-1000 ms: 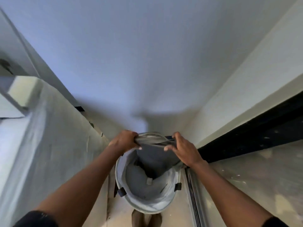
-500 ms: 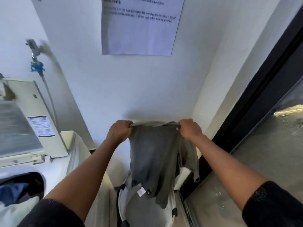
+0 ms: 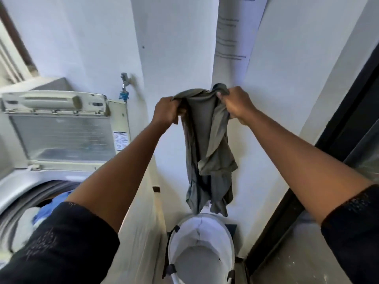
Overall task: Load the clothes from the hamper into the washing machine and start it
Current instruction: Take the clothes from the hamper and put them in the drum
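Observation:
A grey-green garment hangs in the air in front of the white wall, held up by its top edge. My left hand grips its left corner and my right hand grips its right corner. Directly below stands the white round hamper on the floor, its inside bare as far as I can see. At the lower left is the top-loading washing machine with its lid raised. Blue and white clothes lie in its drum, partly hidden by my left sleeve.
A tap with a blue fitting sticks out of the wall just right of the raised lid. A paper notice hangs on the wall above. A dark door frame with glass runs along the right side, close to the hamper.
Both hands have lifted the garment out of the hamper and higher, bringing its corners closer together so it bunches. My view has swung left, showing more of the washing machine.

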A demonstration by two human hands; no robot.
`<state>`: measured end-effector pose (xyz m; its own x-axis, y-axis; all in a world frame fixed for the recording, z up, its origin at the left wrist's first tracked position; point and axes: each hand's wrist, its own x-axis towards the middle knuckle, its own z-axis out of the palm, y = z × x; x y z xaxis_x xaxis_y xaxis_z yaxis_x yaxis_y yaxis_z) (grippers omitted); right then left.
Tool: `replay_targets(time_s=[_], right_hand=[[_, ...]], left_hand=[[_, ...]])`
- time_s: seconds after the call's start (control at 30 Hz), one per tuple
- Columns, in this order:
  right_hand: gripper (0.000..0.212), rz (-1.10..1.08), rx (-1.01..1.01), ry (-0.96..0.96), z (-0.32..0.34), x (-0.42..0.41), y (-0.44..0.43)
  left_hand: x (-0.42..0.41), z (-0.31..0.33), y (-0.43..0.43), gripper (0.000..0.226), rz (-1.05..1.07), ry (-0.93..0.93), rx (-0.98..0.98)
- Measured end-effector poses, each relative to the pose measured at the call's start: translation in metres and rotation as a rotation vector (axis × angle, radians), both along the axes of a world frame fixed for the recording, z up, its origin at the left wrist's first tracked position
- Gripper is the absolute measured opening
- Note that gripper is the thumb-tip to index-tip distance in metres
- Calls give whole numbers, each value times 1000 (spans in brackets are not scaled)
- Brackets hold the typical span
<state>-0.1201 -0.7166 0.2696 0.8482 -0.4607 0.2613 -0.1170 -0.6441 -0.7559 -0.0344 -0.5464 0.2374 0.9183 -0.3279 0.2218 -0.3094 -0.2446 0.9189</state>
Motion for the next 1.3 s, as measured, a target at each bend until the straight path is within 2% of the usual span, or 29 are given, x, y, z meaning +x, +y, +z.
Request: replay_targets(time_s=[0.1, 0.17, 0.27, 0.47, 0.63, 0.83, 0.97, 1.2, 1.3], right_hand=[[38, 107, 163, -53, 32, 4, 27], [37, 210, 284, -111, 52, 4, 53], [32, 358, 426, -221, 84, -1, 93], [20, 614, 502, -266, 120, -2, 170], [30, 808, 507, -284, 129, 2, 236], [30, 861, 504, -340, 145, 22, 324], [19, 870, 509, -390, 154, 42, 378], [18, 775, 551, -468, 164, 79, 446], [17, 681, 549, -449, 153, 94, 467]], left_hand=[[-19, 31, 22, 24, -39, -49, -19], [-35, 52, 38, 26, -64, -60, -61], [-56, 81, 62, 36, -36, -120, -19], [-91, 119, 129, 43, -6, -127, -75], [-90, 137, 195, 51, 61, -172, -104], [-63, 142, 276, 54, 44, -242, -178], [-41, 145, 324, 60, 31, -268, -205], [-14, 142, 388, 54, -28, -292, -188], [-8, 127, 403, 51, -78, -226, -201]])
